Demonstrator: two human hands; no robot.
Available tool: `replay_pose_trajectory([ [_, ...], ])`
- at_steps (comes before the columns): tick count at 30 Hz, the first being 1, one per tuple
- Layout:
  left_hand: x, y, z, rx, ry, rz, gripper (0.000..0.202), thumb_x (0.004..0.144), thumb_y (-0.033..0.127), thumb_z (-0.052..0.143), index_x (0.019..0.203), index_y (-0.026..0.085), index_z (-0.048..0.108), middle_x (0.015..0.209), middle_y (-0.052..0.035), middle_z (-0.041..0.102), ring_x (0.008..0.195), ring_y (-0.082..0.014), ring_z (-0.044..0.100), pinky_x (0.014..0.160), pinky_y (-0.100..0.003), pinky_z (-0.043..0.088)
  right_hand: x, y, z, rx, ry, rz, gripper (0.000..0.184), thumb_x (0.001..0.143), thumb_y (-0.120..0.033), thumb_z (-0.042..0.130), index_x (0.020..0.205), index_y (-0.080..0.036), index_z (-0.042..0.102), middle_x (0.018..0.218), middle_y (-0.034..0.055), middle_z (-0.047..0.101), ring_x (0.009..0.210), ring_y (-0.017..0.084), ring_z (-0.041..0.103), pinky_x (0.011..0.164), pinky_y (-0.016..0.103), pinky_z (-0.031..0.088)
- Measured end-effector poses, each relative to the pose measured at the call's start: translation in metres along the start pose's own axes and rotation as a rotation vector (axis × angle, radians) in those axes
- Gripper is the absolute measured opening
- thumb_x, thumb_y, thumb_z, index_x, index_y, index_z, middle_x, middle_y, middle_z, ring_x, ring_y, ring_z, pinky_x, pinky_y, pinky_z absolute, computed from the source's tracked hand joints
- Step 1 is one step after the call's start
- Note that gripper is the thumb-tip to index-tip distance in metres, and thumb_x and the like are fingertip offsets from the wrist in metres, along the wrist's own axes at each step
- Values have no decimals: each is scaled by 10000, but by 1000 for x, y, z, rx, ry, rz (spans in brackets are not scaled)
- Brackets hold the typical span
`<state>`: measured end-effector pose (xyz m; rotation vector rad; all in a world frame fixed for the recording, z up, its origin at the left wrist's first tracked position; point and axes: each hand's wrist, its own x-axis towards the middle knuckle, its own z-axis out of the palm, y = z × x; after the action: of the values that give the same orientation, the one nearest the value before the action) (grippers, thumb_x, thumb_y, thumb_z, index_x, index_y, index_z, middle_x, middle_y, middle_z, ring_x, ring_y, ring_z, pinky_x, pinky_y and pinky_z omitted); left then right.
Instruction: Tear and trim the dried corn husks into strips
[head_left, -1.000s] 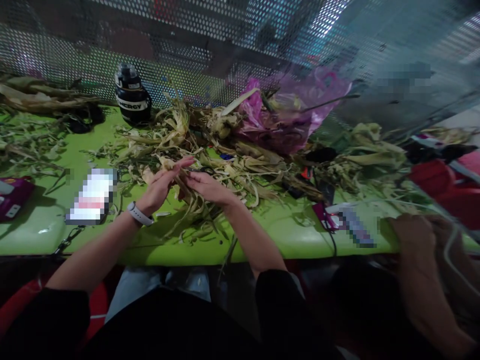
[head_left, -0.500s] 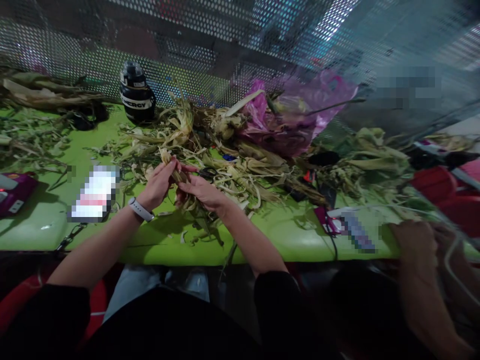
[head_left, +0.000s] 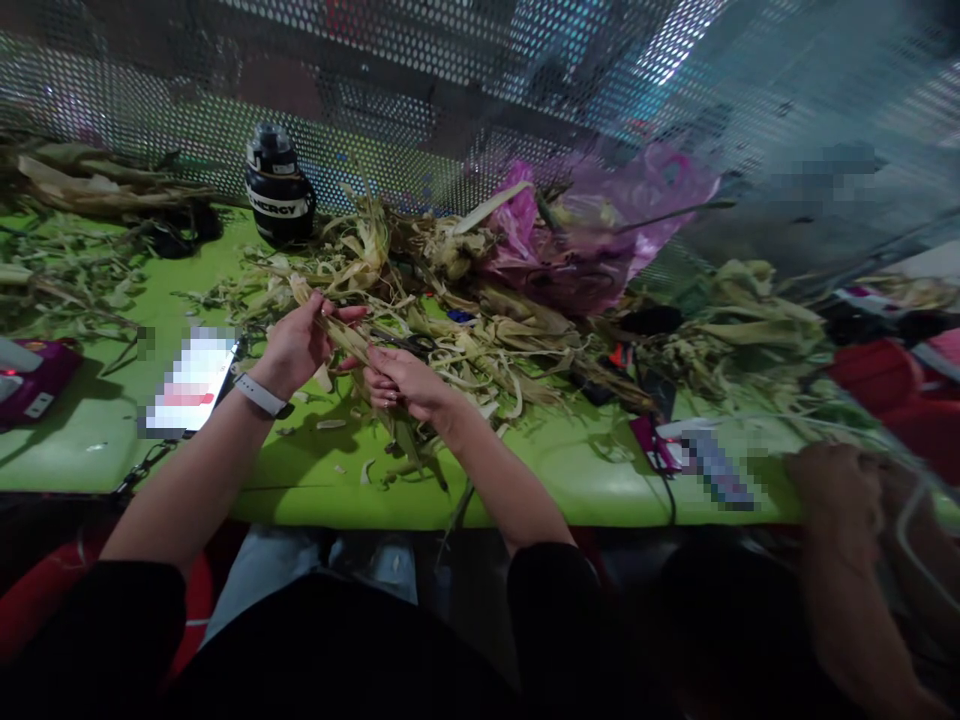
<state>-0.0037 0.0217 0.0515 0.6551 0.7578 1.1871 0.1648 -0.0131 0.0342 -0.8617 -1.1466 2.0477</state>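
A long strip of dry corn husk [head_left: 347,337] runs slantwise between my hands over the green table. Its upper left end is pinched in my left hand [head_left: 298,342], with some fingers stretched out underneath. My right hand [head_left: 411,386] is closed round the lower part, fingers curled and thumb on top. Leafy ends hang below my right hand down to the tabletop. Right behind my hands lies a pile of loose husks and torn strips [head_left: 517,345]. What lies under my right palm is hidden.
A phone [head_left: 193,380] lies left of my hands. Behind stands a black bottle [head_left: 279,190] beside the husk pile. A pink plastic bag [head_left: 592,250] leans on the perforated metal screen [head_left: 420,120]. At right, another person's hand [head_left: 836,485] rests near a second phone [head_left: 716,470].
My hands have drawn apart: the left moved left and slightly down, the right stayed nearly in place. More of the husk shows between them.
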Motion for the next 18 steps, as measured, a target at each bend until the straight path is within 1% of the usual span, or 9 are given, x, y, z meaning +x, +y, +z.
replay_pose_trajectory([
  [3, 3, -1, -4, -16, 1, 22, 304, 935, 356, 511, 677, 199, 476, 842, -93, 754, 906, -213, 706, 815, -331, 556, 1, 0, -1, 65, 18, 5, 365, 991, -457, 455, 891, -136, 597, 483, -121, 247, 393, 37, 139, 395, 161, 168],
  [7, 5, 1, -7, -26, 6, 25, 317, 954, 333, 470, 670, 195, 483, 862, -94, 754, 905, -208, 708, 845, -346, 554, 3, -5, 0, 174, 50, 90, 379, 1026, -352, 333, 889, -124, 603, 475, -119, 216, 397, 48, 80, 376, 157, 118],
  [10, 5, 2, -7, -26, 9, 14, 317, 945, 334, 488, 662, 192, 476, 854, -92, 755, 908, -212, 712, 834, -342, 562, 4, -7, 1, 237, 68, 151, 381, 1018, -312, 294, 891, -127, 602, 470, -116, 207, 399, 58, 64, 367, 161, 101],
  [13, 5, 3, -6, -28, 22, 19, 328, 951, 329, 476, 652, 194, 463, 836, -89, 757, 937, -210, 712, 864, -336, 558, 4, -5, 2, 254, 70, 162, 315, 995, -253, 330, 892, -127, 600, 481, -113, 227, 401, 54, 74, 374, 158, 114],
  [15, 5, 4, -5, -25, 28, 21, 339, 955, 333, 471, 644, 197, 453, 833, -87, 759, 958, -205, 710, 901, -337, 548, 4, -3, 0, 235, 54, 138, 260, 979, -225, 377, 886, -124, 599, 493, -112, 248, 401, 45, 99, 385, 153, 127],
  [18, 5, 5, -6, -26, 19, 33, 344, 946, 345, 494, 638, 200, 449, 811, -80, 758, 978, -204, 709, 938, -350, 537, 3, 0, -3, 185, -7, 113, 200, 961, -215, 444, 873, -121, 597, 516, -100, 305, 407, 33, 196, 407, 139, 176],
])
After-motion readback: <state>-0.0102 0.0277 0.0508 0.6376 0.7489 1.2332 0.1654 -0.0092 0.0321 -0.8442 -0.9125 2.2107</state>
